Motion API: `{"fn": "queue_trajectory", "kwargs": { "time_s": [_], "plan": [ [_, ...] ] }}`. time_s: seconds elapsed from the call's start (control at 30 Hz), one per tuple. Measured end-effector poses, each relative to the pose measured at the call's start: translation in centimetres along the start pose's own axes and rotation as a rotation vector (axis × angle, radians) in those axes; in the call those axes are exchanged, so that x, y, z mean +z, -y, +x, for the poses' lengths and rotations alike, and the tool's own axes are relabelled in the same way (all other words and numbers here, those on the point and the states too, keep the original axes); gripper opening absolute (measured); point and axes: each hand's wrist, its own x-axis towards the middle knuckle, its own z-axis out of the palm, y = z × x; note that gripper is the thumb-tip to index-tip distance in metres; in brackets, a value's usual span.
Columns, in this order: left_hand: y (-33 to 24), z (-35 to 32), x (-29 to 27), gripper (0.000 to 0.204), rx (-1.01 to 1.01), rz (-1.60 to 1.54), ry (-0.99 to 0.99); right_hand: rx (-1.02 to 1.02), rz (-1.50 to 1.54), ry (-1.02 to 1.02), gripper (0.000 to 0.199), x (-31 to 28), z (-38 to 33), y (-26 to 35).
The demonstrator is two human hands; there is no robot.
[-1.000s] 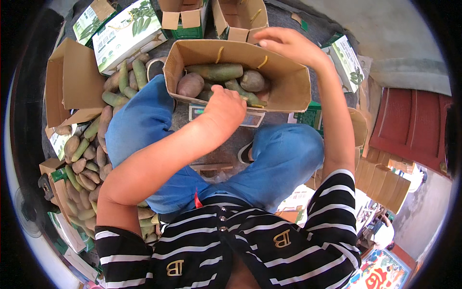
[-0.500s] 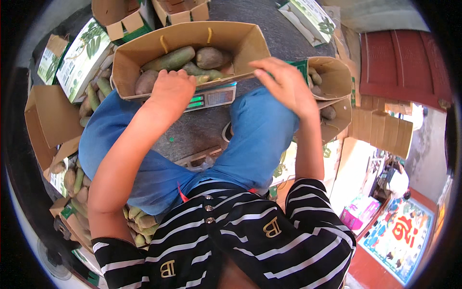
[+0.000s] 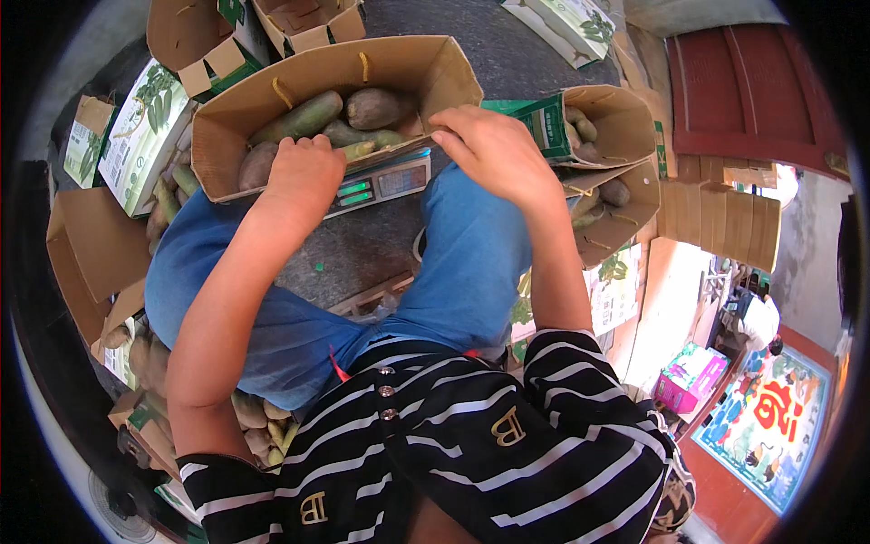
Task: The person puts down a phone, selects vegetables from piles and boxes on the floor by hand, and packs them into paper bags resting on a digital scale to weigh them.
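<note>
An open cardboard box with yellow cord handles sits on a digital scale with green lit digits, just beyond my knees. Inside it lie several thick, long vegetables, some green and some brownish. My left hand is closed over the near rim of the box, its fingertips hidden inside. At the near right corner my right hand holds the rim, thumb on the near side and fingers over the edge.
Smaller open boxes with similar vegetables stand to the right. More boxes stand at the back left. On my left are an open carton and piled vegetables. A red door is at the far right, and a person is below it.
My right hand has come left and down onto the box's near right corner. The left hand keeps its hold on the rim. The whole view has shifted slightly.
</note>
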Motion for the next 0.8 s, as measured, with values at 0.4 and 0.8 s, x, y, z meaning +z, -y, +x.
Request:
{"fn": "queue_trajectory", "kwargs": {
  "time_s": [0.4, 0.8],
  "plan": [
    [0.1, -0.1, 0.1, 0.018, -0.009, -0.073, 0.021, 0.016, 0.062, -0.001, 0.025, -0.3, 0.4, 0.6],
    [0.1, -0.1, 0.4, 0.015, -0.027, -0.055, 0.043, -0.009, 0.084, -0.108, 0.021, -0.4, 0.7, 1.0]
  ]
}}
